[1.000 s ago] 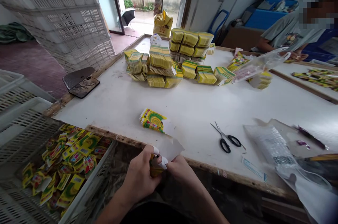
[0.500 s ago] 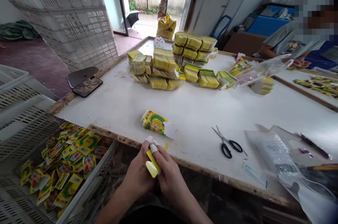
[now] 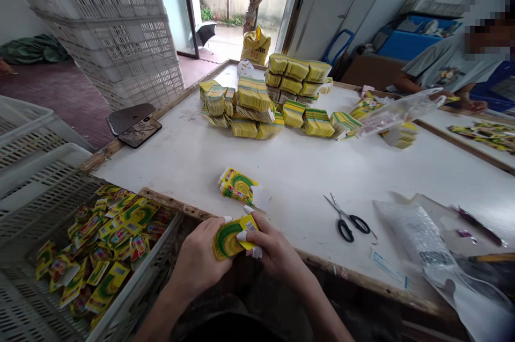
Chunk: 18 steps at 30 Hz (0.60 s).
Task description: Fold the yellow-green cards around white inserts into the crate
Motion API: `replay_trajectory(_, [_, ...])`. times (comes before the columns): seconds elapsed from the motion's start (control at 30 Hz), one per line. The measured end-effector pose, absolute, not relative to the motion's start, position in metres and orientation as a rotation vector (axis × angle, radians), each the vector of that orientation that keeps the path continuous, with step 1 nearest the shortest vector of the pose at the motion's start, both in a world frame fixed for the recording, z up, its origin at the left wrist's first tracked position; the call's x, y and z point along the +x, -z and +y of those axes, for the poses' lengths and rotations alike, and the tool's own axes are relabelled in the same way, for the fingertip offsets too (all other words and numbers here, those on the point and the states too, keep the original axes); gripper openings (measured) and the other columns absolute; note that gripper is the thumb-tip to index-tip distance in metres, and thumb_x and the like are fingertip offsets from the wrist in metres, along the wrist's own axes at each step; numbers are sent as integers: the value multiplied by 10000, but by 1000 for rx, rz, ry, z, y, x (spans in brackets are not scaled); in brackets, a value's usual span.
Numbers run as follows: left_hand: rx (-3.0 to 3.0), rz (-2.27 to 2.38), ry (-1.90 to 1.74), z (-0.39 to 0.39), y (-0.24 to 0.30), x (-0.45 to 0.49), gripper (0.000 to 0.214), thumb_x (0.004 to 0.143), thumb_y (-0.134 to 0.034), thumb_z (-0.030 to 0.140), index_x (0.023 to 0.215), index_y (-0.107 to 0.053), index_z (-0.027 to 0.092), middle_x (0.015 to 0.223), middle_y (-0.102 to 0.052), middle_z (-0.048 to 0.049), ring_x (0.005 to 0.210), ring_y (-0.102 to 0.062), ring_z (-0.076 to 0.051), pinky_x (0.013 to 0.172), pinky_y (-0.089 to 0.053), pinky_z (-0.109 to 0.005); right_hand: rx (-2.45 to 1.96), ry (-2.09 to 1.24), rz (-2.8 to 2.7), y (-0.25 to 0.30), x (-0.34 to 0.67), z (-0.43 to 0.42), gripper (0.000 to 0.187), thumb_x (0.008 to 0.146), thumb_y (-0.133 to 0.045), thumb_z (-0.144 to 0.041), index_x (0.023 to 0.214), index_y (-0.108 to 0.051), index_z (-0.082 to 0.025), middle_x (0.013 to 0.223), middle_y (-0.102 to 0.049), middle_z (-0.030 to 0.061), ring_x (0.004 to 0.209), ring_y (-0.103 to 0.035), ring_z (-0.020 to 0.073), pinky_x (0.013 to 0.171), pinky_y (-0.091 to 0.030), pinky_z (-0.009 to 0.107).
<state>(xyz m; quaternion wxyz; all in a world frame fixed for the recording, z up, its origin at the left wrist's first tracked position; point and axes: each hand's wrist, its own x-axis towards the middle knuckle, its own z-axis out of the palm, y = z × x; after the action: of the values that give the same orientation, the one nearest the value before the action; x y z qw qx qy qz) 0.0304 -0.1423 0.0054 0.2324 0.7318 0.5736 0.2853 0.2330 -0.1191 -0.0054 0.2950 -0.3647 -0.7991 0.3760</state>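
Note:
Between both hands, over the table's near edge, is a small yellow and green printed carton with a barcode on its right end. My left hand is closed on its left side. At the barcode end, my right hand grips it with thumb and fingers, white tips on some of them. A bit of whitish material shows under the right fingers; I cannot make out what it is. Just beyond the hands, a small stack of flat yellow cartons lies on the white table.
Bundled carton stacks stand at the back. Scissors and a bubble-wrap package lie to the right. A phone rests at the left edge. A crate of filled packs stands lower left. A person sits at far right.
The carton has turned from edge-on to show its broad printed face and barcode. My hands have moved a little apart along it. The view has shifted slightly.

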Motion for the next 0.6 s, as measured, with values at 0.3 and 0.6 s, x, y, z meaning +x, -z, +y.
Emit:
replay_trajectory(0.3, [2000, 1595, -752, -138, -9, 27, 424, 709, -655, 242, 1104, -520, 172, 999, -664, -92, 935, -642, -262, 807, -527, -380, -902, -1020, -2111, 18, 233, -122, 472, 912, -473, -101, 1338, -531, -294, 1575, -217, 122, 1384, -374, 257, 1031, -421, 374])
replay_trajectory(0.6, [1787, 1720, -844, -141, 3, 24, 491, 728, -687, 338, 1161, -510, 189, 1071, -656, -96, 977, -642, -269, 838, -524, -388, -991, -1124, -1804, 18, 221, -118, 786, 800, -670, -225, 1460, -245, -248, 1406, -468, 132, 1253, -508, 252, 1009, -459, 373])
